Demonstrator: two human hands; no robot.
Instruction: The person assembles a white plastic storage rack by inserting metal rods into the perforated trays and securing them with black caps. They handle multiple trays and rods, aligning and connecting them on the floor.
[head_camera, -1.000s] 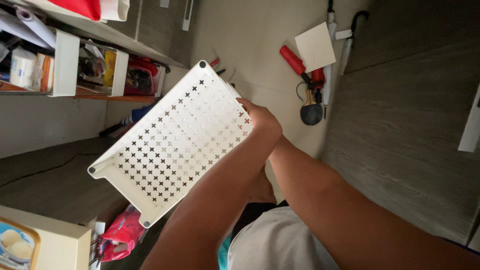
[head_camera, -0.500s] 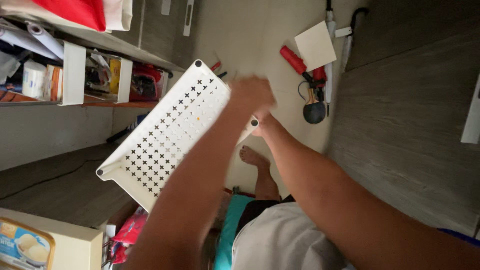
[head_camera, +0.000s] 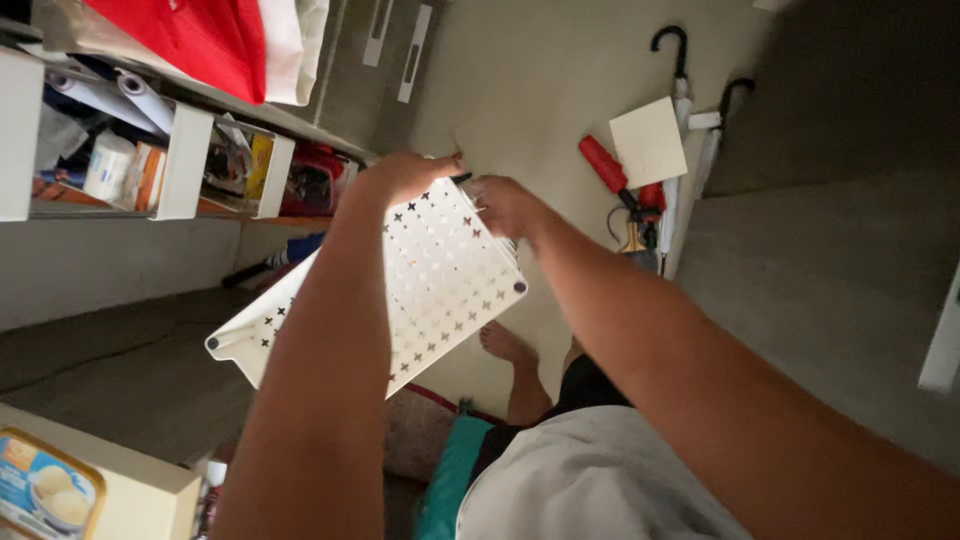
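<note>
I hold a white plastic tray (head_camera: 440, 290) with cross-shaped cut-outs and dark corner caps, tilted in front of me. My left hand (head_camera: 400, 175) grips its far top corner, the forearm crossing over the tray's middle. My right hand (head_camera: 505, 207) grips the far edge close beside the left hand. The tray's lower left corner hangs free near the shelving.
White shelving (head_camera: 185, 160) at the left holds boxes, rolls and a red cloth (head_camera: 200, 40). On the floor lie two umbrellas (head_camera: 680, 120), a red-handled tool (head_camera: 605, 165), a beige square board (head_camera: 648, 142) and a paddle. My bare foot (head_camera: 505, 345) stands below the tray.
My left hand moved from under the tray up to its far corner. The tray swung lower and away, and the view shifted so that more of the shelf and the red cloth shows.
</note>
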